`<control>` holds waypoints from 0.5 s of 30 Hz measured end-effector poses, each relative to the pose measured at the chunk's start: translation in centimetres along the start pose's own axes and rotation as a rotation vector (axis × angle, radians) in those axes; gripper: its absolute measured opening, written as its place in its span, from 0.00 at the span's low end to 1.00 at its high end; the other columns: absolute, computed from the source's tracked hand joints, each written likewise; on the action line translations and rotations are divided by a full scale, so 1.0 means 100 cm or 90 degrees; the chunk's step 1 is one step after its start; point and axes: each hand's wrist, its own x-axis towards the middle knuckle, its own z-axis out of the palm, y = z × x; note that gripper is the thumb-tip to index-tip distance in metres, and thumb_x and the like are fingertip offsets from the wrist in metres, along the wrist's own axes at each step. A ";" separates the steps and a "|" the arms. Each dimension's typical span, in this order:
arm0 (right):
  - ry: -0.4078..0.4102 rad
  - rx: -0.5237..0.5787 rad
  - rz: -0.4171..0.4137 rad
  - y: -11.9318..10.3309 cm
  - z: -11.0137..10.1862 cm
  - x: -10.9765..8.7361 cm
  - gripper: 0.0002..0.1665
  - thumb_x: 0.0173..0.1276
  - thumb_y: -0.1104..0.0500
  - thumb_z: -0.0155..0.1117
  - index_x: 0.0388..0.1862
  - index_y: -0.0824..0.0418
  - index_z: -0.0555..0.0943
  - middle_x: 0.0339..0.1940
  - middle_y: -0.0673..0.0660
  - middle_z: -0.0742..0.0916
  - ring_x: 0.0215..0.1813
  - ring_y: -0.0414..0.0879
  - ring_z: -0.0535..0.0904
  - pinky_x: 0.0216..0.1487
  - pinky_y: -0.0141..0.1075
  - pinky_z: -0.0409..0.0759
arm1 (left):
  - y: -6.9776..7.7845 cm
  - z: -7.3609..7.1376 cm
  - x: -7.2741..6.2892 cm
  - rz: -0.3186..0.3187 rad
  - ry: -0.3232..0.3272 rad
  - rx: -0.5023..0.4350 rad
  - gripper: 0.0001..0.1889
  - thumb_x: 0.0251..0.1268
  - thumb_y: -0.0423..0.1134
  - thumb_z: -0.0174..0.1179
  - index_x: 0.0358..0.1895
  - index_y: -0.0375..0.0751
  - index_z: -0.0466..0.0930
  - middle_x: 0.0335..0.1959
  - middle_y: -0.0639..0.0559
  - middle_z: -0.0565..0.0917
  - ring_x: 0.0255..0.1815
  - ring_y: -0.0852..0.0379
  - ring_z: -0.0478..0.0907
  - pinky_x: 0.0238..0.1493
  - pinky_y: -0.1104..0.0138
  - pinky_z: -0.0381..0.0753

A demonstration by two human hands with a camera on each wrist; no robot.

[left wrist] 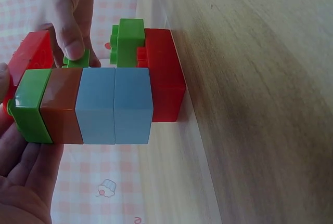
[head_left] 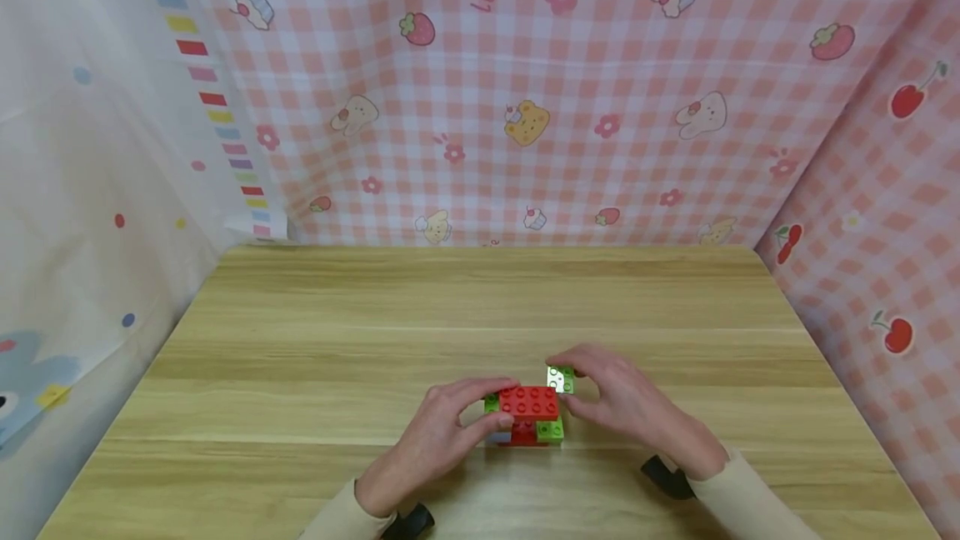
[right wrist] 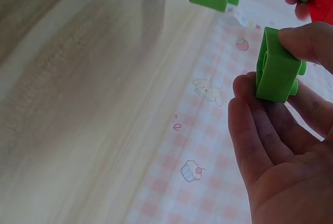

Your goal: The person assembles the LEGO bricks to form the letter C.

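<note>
My left hand (head_left: 442,423) holds the upper end of a toy-brick build, thumb and fingers on its long red top brick (head_left: 528,401). Under that brick, the left wrist view shows a column: a green brick (left wrist: 32,96), a brown brick (left wrist: 61,104) and two blue-grey bricks (left wrist: 114,104). They stand on a red base brick (left wrist: 169,73), whose other end bears a separate green brick (left wrist: 131,42). My right hand (head_left: 622,394) pinches a loose green brick (right wrist: 278,65) between thumb and fingers, just right of the top brick and apart from the build.
A wooden table (head_left: 337,307) lies under both hands. Patterned cloth (head_left: 487,65) hangs behind it, with more cloth along the left and right sides. Black wrist mounts (head_left: 667,477) sit below both wrists.
</note>
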 end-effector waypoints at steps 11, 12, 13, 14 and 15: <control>0.002 0.038 -0.011 -0.009 -0.001 -0.011 0.26 0.65 0.64 0.75 0.62 0.62 0.81 0.54 0.54 0.87 0.46 0.40 0.83 0.46 0.41 0.88 | 0.001 -0.001 0.000 0.004 -0.001 -0.006 0.19 0.71 0.41 0.68 0.62 0.41 0.83 0.58 0.47 0.87 0.57 0.51 0.85 0.57 0.56 0.85; 0.001 0.042 -0.012 -0.009 0.000 -0.011 0.26 0.65 0.64 0.75 0.62 0.62 0.81 0.54 0.54 0.87 0.45 0.39 0.83 0.46 0.40 0.88 | 0.001 -0.001 0.000 0.003 -0.001 -0.006 0.19 0.71 0.41 0.68 0.62 0.41 0.83 0.58 0.47 0.87 0.57 0.51 0.85 0.57 0.56 0.85; -0.001 0.045 -0.012 -0.010 0.000 -0.012 0.26 0.65 0.64 0.75 0.62 0.62 0.81 0.54 0.54 0.87 0.45 0.39 0.83 0.46 0.40 0.88 | 0.001 -0.001 0.000 0.002 -0.002 -0.006 0.19 0.71 0.41 0.68 0.61 0.41 0.83 0.58 0.47 0.87 0.57 0.51 0.85 0.57 0.56 0.85; -0.003 0.049 -0.010 -0.010 0.000 -0.012 0.26 0.65 0.64 0.75 0.63 0.62 0.81 0.55 0.54 0.87 0.46 0.39 0.83 0.46 0.39 0.88 | 0.001 -0.001 0.001 0.000 -0.003 -0.006 0.19 0.71 0.41 0.68 0.61 0.42 0.83 0.58 0.47 0.87 0.57 0.51 0.85 0.57 0.56 0.85; -0.007 0.052 -0.009 -0.010 0.000 -0.012 0.26 0.65 0.64 0.75 0.63 0.62 0.81 0.55 0.55 0.87 0.46 0.39 0.83 0.46 0.39 0.88 | 0.001 -0.001 0.001 -0.002 -0.004 -0.006 0.19 0.71 0.42 0.68 0.61 0.42 0.83 0.58 0.47 0.87 0.57 0.51 0.85 0.57 0.56 0.85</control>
